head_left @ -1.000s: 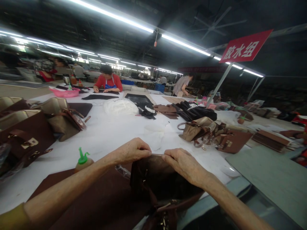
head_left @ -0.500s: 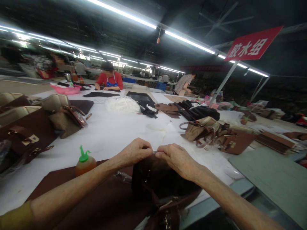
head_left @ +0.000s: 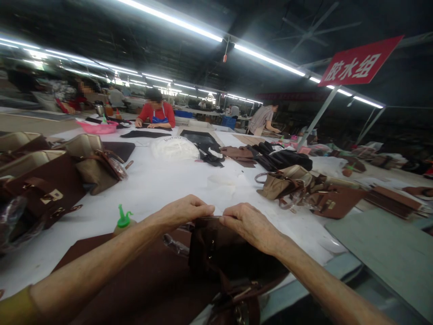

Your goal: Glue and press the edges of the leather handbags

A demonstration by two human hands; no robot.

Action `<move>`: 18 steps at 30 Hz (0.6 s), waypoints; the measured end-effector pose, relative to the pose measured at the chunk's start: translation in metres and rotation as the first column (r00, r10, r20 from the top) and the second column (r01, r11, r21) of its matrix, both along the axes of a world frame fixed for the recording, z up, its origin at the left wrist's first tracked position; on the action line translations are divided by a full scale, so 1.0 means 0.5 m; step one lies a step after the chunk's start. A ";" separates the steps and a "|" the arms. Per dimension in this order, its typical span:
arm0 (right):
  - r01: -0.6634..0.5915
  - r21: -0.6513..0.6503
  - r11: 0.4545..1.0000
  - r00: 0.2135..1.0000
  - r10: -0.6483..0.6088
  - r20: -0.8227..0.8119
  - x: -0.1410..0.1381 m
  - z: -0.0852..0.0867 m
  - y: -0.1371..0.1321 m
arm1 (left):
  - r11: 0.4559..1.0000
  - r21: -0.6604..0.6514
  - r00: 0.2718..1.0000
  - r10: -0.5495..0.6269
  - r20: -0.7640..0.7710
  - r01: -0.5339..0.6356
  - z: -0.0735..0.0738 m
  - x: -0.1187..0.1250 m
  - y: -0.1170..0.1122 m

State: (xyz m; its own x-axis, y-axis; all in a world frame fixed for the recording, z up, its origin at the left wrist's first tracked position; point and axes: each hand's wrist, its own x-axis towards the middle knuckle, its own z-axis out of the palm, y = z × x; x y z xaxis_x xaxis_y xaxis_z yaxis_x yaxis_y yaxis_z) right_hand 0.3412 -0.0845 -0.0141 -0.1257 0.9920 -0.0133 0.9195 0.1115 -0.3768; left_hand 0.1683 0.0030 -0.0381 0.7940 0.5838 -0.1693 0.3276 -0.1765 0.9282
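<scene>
A dark brown leather handbag (head_left: 223,257) stands open in front of me on the white table (head_left: 158,185). My left hand (head_left: 181,211) pinches the bag's far top edge, fingers closed on it. My right hand (head_left: 248,223) grips the same edge just to the right, fingertips almost touching the left hand's. A dark brown leather sheet (head_left: 135,280) lies under and left of the bag. A glue bottle with a green nozzle (head_left: 123,222) stands just beyond my left forearm.
Brown and tan handbags (head_left: 43,180) crowd the left side. More tan and brown bags (head_left: 304,189) lie to the right, with black pieces (head_left: 280,158) behind. A grey board (head_left: 382,253) sits at the right. Other people work at far tables, one in red (head_left: 155,113).
My hands have stayed on the bag's top edge, close together. The left hand's fingers have flattened a little along the edge. The view has shifted slightly.
</scene>
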 end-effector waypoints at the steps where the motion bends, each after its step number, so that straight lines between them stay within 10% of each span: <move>1: 0.006 0.003 1.000 1.000 -0.006 0.004 0.000 -0.001 0.000 | 1.000 -0.015 1.000 -0.014 -0.004 0.013 0.001 -0.003 0.002; 14: 0.041 -0.011 0.999 0.996 -0.040 0.074 -0.007 0.006 -0.007 | 0.999 0.038 0.998 -0.034 -0.052 0.036 -0.011 0.001 0.002; 18: 0.000 0.058 0.998 0.992 -0.007 0.130 -0.010 -0.001 -0.010 | 0.974 0.229 1.000 0.006 -0.028 0.000 -0.014 -0.002 -0.018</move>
State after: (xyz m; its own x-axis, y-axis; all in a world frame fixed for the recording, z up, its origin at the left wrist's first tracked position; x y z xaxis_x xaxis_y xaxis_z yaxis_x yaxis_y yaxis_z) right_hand 0.3362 -0.0896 -0.0145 -0.1234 0.9920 0.0280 0.9606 0.1265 -0.2474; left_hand 0.1675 -0.0060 -0.0449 0.7891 0.6119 -0.0535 0.3540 -0.3819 0.8537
